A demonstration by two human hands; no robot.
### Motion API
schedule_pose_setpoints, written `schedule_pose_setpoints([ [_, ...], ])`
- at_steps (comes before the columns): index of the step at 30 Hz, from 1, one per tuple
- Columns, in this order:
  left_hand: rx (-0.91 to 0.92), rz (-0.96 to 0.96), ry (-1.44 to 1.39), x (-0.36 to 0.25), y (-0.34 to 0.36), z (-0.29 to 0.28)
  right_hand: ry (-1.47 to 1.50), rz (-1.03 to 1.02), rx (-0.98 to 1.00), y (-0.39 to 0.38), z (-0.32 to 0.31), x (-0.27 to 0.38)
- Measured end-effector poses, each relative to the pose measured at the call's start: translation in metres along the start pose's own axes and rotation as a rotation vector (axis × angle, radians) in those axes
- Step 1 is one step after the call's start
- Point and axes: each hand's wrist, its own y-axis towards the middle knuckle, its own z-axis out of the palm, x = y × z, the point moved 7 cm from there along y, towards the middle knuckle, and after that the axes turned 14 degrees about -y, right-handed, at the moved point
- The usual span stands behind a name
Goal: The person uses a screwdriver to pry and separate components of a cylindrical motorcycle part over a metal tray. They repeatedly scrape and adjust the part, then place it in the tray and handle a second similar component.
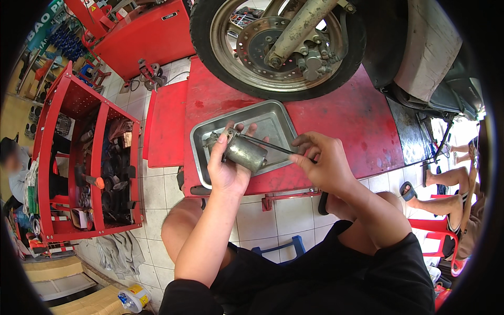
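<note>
My left hand (226,170) is wrapped round a dull grey metal motor (247,154), a cylinder that looks like a starter motor, lifted above the metal tray (281,116). My thumb and fingers lie toward its left end. In my right hand (329,161) is a thin dark metal rod (270,146), pinched between thumb and fingers. The rod slants up to the left, and its far end meets the upper left part of the motor. What tip it has is too small to tell, and any handle is hidden in my hand.
The tray lies on a red lift platform (346,126). A motorcycle's front wheel (210,58) with a brake disc stands just beyond. To the left is a red tool cart (97,157) holding loose parts. A blue stool (298,244) shows between my knees; other people sit at the right.
</note>
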Motion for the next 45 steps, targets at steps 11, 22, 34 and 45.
schedule_pose_setpoints([
  [11, -0.007, -0.012, -0.027, 0.002, 0.0, -0.002, -0.057, -0.04, -0.001, 0.001, 0.0, 0.002],
  [22, -0.001, -0.004, -0.021, 0.0, 0.001, -0.002, -0.031, -0.054, -0.012, 0.001, -0.001, 0.003],
  [34, -0.015, -0.005, -0.025, 0.0, 0.001, -0.002, 0.008, -0.039, 0.012, -0.001, -0.001, 0.004],
  [45, -0.014, -0.021, -0.034, 0.003, 0.001, -0.004, -0.012, -0.053, 0.035, 0.0, -0.001, 0.001],
])
